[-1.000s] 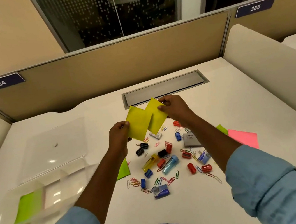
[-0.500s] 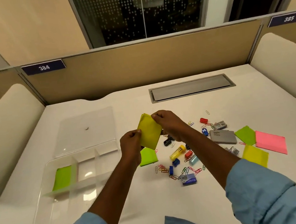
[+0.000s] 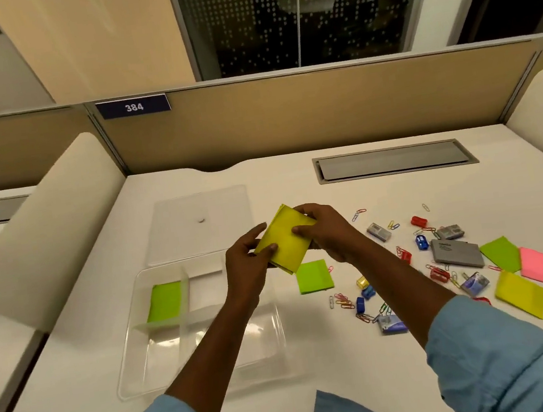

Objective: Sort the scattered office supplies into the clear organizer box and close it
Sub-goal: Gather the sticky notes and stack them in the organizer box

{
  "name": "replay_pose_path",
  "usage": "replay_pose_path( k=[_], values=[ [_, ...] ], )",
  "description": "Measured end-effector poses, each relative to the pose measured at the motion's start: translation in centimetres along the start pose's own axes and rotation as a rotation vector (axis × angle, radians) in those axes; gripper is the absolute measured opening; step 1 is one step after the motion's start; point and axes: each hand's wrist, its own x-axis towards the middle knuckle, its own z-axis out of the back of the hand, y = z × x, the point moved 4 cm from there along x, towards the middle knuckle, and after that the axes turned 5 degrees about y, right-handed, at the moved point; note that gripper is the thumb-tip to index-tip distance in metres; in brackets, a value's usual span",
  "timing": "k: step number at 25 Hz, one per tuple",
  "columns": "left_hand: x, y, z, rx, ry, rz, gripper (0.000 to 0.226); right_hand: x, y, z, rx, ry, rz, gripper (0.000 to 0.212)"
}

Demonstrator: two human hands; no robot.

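Left hand (image 3: 247, 266) and right hand (image 3: 329, 232) pinch the yellow notes (image 3: 285, 240) mid-frame, above the right edge of the clear box (image 3: 128, 358); light and floppy, they probably handle best gripped flat by opposite edges.

Clear glossy plastic organizer box (image 3: 136, 369); matt paper yellow notes (image 3: 284, 238).
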Motion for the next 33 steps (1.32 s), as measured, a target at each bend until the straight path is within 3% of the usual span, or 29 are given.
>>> replay_pose_path(
  k=[2, 6, 11, 14, 17, 22, 27, 33],
  values=[
    [-0.1, 0.5, 2.5, 0.012, -0.066, 0.038, 0.056, 0.7, -0.2, -2.3, -0.029, -0.009, 0.005, 0.041],
    [-0.7, 2.3, 7.2, -0.11, -0.189, 0.164, 0.037, 2.2, 0.1, -8.5, -0.544, 0.099, 0.065, 0.047],
    [-1.2, 3.3, 13.1, 0.101, -0.187, 0.157, 0.035, 3.7, 0.8, -14.9, -0.896, 0.256, 0.111, 0.049],
    [-1.3, 3.3, 17.2, 0.178, -0.254, 0.133, 0.03, 5.0, 1.5, -18.1, -0.845, 0.216, 0.142, 0.044],
    [-0.8, 3.2, 20.7, 0.35, -0.344, 0.093, 0.024, 6.1, 1.4, -20.7, -0.577, 0.147, 0.122, 0.03],
    [0.8, 3.6, 23.6, 0.654, -0.272, 0.11, 0.019, 7.8, 0.5, -23.9, -0.476, 0.184, 0.105, 0.031],
    [3.2, 5.6, 25.4, 0.928, -0.229, 0.143, 0.024, 8.9, -0.1, -25.8, -0.582, 0.258, 0.129, 0.037],
    [4.3, 7.2, 25.4, 1.003, -0.184, 0.222, 0.024, 10.2, -1.7, -28.3, -0.859, 0.384, 0.166, 0.032]
  ],
)
